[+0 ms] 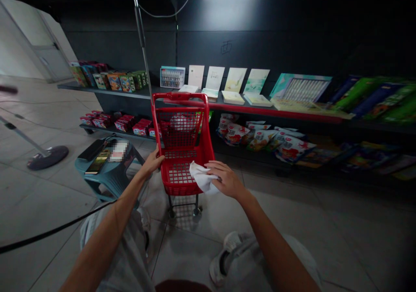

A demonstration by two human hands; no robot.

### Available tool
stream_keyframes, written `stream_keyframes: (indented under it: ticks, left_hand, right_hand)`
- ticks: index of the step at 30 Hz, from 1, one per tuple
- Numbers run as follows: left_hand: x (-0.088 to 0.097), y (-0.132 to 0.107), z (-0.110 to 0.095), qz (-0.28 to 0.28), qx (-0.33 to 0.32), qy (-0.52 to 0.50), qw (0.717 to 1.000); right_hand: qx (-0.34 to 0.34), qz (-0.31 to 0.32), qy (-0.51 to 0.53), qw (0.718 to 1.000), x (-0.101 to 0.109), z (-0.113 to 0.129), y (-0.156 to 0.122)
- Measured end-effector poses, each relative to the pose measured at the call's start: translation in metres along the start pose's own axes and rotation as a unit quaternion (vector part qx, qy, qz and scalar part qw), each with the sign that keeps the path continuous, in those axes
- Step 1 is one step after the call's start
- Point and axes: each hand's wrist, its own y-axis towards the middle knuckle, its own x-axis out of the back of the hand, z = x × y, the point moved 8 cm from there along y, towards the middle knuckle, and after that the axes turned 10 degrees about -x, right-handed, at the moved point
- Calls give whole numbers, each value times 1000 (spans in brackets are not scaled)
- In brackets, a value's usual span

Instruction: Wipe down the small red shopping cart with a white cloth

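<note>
small red plastic mesh shopping cart (182,147) at frame centre, on the tiled floor | my right hand (227,180) pinches a crumpled white cloth (202,178) against its right rim | my left hand (152,162) curls on its left edge | teal plastic stool (110,170) with phones at left | dark shelves (260,105) behind.

Centre: red plastic mesh trolley (182,144) on the grey tiled floor (292,222), dead ahead of the knees. left hand (152,161) grips its left wall; right hand (227,181) clutches a crumpled white cloth (201,180) against its near right corner. Just left of the trolley: teal plastic stool (112,177), two dark slab phones (96,158) on top. Behind the trolley, along the wall: long dark two-tier shelf rack (260,109). Far left, well apart: round black stand base (48,155).
</note>
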Motion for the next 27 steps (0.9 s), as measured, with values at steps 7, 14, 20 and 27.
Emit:
stream_keyframes:
  ticks: [7, 14, 20, 27]
  left_hand:
    - [1, 2, -3, 31, -32, 20, 999]
    - [4, -2, -3, 53, -28, 10, 998]
    - [4, -10, -12, 54, -38, 19, 998]
    - [0, -20, -10, 82, -38, 123, 988]
  right_hand:
    - [-16, 11, 28, 999, -1, -9, 5]
    - [-34, 0, 49, 998, 1, -15, 9]
    - [-90, -26, 73, 993, 2, -30, 14]
    - [-121, -81, 40, 988, 10, -36, 19]
